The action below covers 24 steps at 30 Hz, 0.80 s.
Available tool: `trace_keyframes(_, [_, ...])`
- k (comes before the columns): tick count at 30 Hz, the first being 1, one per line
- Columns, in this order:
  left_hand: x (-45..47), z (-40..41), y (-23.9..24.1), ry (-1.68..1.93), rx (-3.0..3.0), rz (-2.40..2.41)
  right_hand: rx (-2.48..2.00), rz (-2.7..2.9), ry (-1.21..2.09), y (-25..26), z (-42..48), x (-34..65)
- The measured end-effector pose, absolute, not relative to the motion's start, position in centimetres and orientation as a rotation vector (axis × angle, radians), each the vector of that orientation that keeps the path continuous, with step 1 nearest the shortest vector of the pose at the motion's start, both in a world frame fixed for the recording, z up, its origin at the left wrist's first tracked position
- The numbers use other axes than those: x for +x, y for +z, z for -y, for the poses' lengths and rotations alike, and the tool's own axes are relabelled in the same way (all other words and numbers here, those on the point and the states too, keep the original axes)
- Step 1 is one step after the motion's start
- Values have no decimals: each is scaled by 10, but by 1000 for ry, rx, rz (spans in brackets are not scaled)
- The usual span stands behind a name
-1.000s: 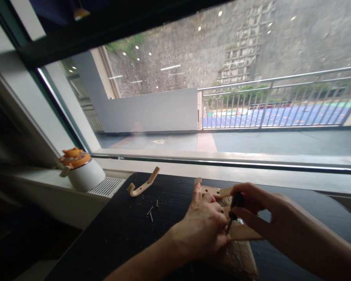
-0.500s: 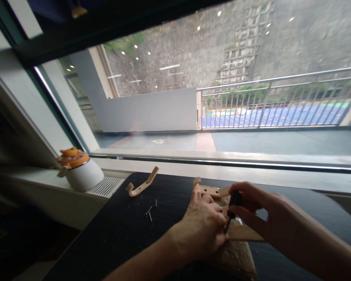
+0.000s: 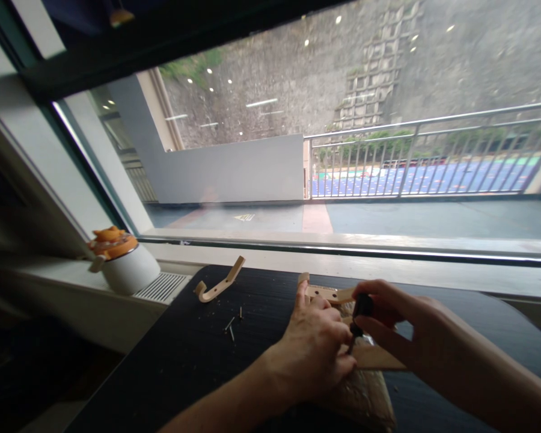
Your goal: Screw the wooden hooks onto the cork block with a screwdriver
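My right hand (image 3: 401, 316) grips the black handle of a screwdriver (image 3: 363, 305), whose shaft points down among my left fingers. My left hand (image 3: 313, 343) presses on a pale wooden hook (image 3: 327, 293) with small dark holes, the index finger stretched along its curled end. The thumb and other left fingers close in around the screwdriver's tip, which they hide. Another strip of pale wood (image 3: 381, 358) runs below the right hand. Under it all lies a brownish block (image 3: 372, 394) that looks wrapped in clear film.
Several loose screws (image 3: 231, 332) lie on the black table (image 3: 175, 367). Behind them rests a second wooden hook (image 3: 219, 291). On the sill at left stands a white pot (image 3: 130, 270) with an orange top, beside a vent grille (image 3: 162, 287). A window spans the back.
My left thumb and fingers have shifted slightly right, closer around the screwdriver's shaft, covering more of the wood there. The right hand stays nearly in place.
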State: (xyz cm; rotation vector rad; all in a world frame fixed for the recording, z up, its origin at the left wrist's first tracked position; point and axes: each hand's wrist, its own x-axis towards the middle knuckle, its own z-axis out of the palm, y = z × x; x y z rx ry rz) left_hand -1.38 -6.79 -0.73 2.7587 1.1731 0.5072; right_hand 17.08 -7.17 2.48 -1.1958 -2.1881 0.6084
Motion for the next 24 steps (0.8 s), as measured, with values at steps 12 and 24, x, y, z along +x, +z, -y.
trace_keyframes(12, [-12, 68, -11, 517, 2765, -1181, -1148, 2162, 462, 23, 72, 169])
trace_keyframes(24, [-11, 69, -11, 537, 2755, -1171, -1097, 2210, 302, 28, 74, 168])
